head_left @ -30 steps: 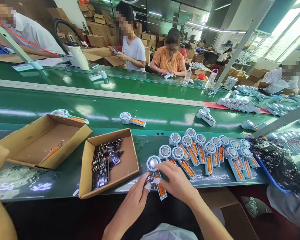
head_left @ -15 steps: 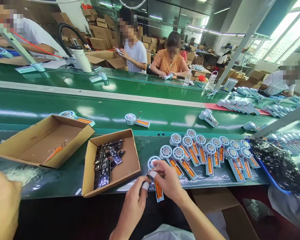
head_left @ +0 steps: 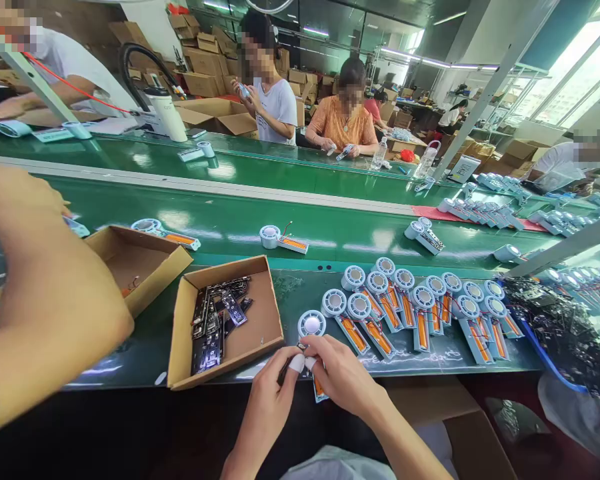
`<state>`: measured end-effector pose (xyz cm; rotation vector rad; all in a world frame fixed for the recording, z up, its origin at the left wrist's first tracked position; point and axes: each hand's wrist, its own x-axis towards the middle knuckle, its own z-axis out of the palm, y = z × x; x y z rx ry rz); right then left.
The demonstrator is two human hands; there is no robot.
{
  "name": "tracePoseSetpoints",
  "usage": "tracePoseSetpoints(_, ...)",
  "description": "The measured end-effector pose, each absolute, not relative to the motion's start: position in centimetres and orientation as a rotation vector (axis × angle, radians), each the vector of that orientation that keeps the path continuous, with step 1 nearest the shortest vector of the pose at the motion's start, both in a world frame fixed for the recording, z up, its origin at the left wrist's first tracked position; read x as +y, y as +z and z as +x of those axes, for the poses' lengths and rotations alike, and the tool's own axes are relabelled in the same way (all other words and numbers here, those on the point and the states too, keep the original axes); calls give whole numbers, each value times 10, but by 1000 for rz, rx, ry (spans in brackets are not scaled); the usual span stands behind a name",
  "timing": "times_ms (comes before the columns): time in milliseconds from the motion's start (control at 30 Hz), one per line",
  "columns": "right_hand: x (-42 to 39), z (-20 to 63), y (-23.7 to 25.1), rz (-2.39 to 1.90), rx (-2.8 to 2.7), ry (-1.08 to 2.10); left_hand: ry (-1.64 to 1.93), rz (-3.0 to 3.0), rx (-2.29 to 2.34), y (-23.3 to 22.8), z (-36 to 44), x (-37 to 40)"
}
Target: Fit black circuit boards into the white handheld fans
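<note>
At bench edge: hands [head_left: 310, 387] w/ fan unit [head_left: 313, 333]

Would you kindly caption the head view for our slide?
Both hands, left and right, grip a half-built handheld fan beside a cardboard box of circuit boards.

The scene is bright, lit by daylight from the windows [head_left: 575, 73] in the upper right of the frame, which are blown out to near white, and by ceiling strip lights [head_left: 430, 61] at top centre. The glossy green conveyor belt [head_left: 230, 227] carries pale smeared reflections. The wide lens bends straight lines near the edges and stretches the co-worker's arm [head_left: 45, 300] at the left, which looks large and soft. The centre is sharp; under the counter [head_left: 130, 360] it is dark
</note>
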<state>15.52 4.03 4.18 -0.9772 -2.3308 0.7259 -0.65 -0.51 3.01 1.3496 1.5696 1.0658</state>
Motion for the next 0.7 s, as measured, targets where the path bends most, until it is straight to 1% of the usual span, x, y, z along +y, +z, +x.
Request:
tracePoseSetpoints(67, 39, 154, 43, -979, -2352, 680, 1050, 1341, 1580, 29, -6, -4)
tracePoseSetpoints(200, 38, 153, 32, -934, -2309, 500, 983, 1143, 1531, 19, -2, -7)
tracePoseSetpoints(367, 41, 152, 21, -991, -2226, 353, 1131, 947, 1502, 10, 0, -11)
tracePoseSetpoints(600, 38, 148, 23, -1063, -2290, 204, 1173, 1208, 1597, 7, 1, -14)
tracePoseSetpoints(700, 38, 146, 19, -1067, -2251, 259, 1195, 1308, 1645, 8, 1, -14)
